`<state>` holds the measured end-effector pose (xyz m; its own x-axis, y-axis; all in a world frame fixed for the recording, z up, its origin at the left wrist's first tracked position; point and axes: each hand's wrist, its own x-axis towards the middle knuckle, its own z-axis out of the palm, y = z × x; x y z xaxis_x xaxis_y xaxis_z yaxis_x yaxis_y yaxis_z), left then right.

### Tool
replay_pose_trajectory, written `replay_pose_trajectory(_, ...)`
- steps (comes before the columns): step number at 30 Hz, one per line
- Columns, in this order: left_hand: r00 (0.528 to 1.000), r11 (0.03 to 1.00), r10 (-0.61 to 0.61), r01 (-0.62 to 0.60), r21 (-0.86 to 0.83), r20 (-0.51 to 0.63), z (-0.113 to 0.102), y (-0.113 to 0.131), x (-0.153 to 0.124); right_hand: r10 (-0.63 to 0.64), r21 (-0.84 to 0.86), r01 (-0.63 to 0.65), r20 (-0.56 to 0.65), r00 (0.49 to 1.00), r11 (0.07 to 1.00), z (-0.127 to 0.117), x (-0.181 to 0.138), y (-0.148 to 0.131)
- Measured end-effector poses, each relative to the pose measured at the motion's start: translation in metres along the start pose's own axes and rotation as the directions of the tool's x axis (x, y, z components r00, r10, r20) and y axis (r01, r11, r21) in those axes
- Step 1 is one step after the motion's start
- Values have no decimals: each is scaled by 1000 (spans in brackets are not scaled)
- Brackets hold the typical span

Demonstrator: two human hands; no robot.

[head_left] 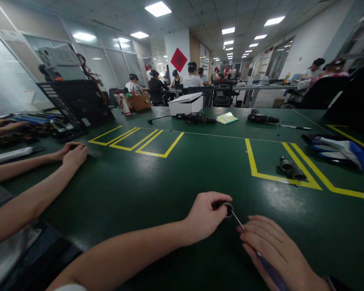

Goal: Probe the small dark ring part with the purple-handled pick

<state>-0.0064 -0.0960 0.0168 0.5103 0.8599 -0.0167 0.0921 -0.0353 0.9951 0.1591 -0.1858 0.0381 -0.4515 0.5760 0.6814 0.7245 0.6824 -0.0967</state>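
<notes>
Pinched between the thumb and fingers of my left hand [206,215] is a small dark cylindrical part [229,209] with a round open end facing right. My right hand [280,248] is closed round a screwdriver [238,220] with a thin metal shaft and a bluish handle that shows below the palm. The shaft's tip meets the open end of the part; whether it reaches inside cannot be made out. Both hands are just above the green table [157,182]. Beyond my right hand, two grey metal pipe-like fittings [292,169] lie within a yellow-taped outline.
At left, a co-worker's hands [74,155] hold a dark item beside a black equipment case [75,103]. Along the back are a white box [186,104], a black cable tool [195,117], a notepad [227,118] and a power drill [263,118]. Blue-white gloves [339,149] lie right.
</notes>
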Motion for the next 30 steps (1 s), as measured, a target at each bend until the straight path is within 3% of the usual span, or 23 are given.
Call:
replay_pose_trajectory(15,1000,999,-2,2,37,-12,-1,-2,0,7,25,-7,-7,1000,1000,-1,2,0)
replay_pose_trajectory(30,1000,999,-9,10,38,-30,-1,-7,1,-71,-10,70,-62,996,997,5,4,3)
